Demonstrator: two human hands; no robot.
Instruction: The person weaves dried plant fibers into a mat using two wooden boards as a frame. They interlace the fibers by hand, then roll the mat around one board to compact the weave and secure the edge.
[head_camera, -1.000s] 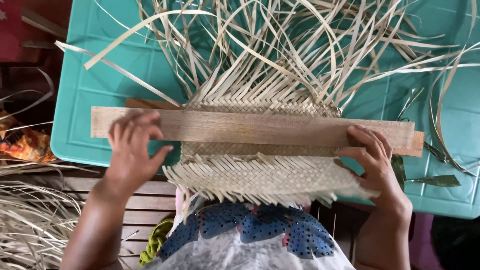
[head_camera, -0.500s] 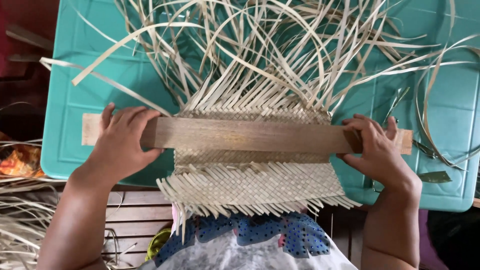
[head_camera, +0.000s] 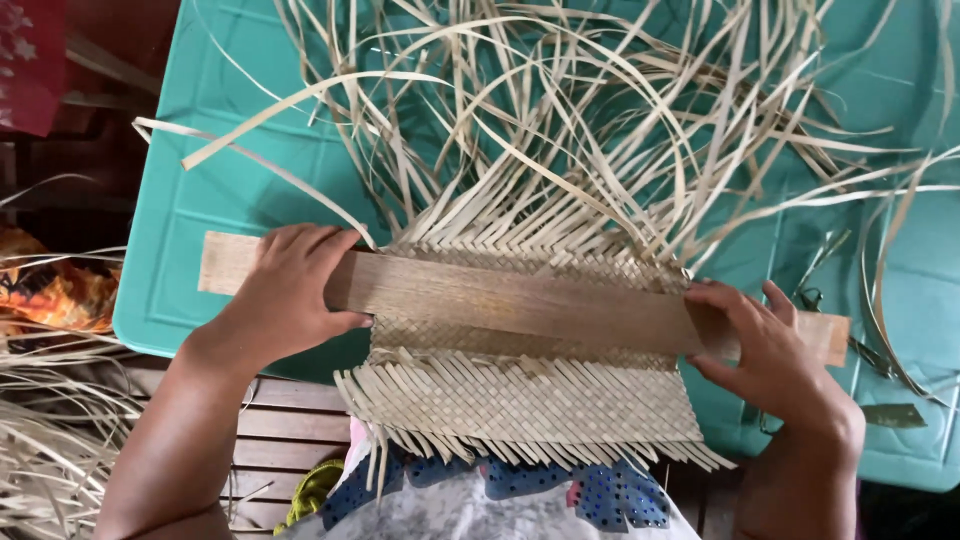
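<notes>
A long flat wooden board (head_camera: 520, 298) lies across a half-woven mat of pale straw strips (head_camera: 520, 400). My left hand (head_camera: 290, 290) grips the board near its left end. At the right end my right hand (head_camera: 775, 355) holds the same board, fingers over its top. The woven part hangs off the near edge of a teal table (head_camera: 220, 220) over my lap. Many loose unwoven strips (head_camera: 560, 120) fan out from the mat's far side over the table.
A bundle of loose straw (head_camera: 50, 440) lies at the lower left beside a slatted wooden surface (head_camera: 290, 420). An orange patterned cloth (head_camera: 55, 290) sits at the left edge. A small dark tool (head_camera: 890, 415) rests on the table at the right.
Both hands closed around the board's ends and the board with the mat shifted slightly toward the right and tilted, its right end lower.
</notes>
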